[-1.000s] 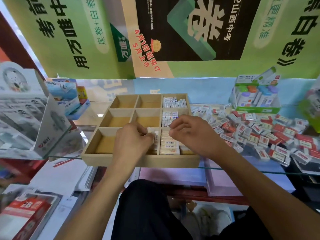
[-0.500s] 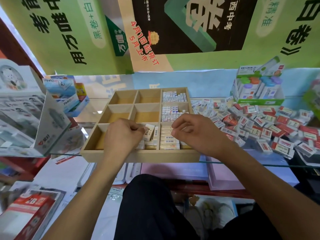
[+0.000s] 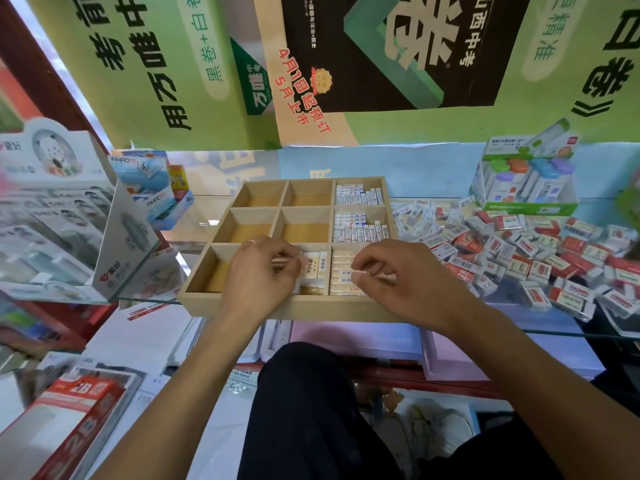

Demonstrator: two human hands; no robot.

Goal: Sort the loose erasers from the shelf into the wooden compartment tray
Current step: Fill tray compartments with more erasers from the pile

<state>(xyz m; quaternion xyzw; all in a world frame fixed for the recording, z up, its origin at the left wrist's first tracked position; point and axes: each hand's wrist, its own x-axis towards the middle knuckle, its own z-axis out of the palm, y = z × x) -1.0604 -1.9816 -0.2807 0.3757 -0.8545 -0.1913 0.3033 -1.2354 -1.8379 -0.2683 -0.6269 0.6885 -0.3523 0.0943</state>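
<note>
Our left hand (image 3: 258, 271) curls over the near-middle compartment, fingertips pinching a cream eraser (image 3: 309, 271) standing among a few others there. Our right hand (image 3: 398, 275) is curled over the near-right compartment, thumb and forefinger closed on what looks like a thin strip; we cannot tell exactly what it is. Cream erasers (image 3: 343, 275) lie stacked flat beneath it.

We judge these light, stiff little blocks, sleeves slightly slick; best pinched across the long sides.

Wooden compartment tray (image 3: 311, 308): right column filled, left cells bare. Loose erasers (image 3: 519, 251) heaped on the glass shelf (image 3: 519, 315) at 3 o'clock from the tray.
</note>
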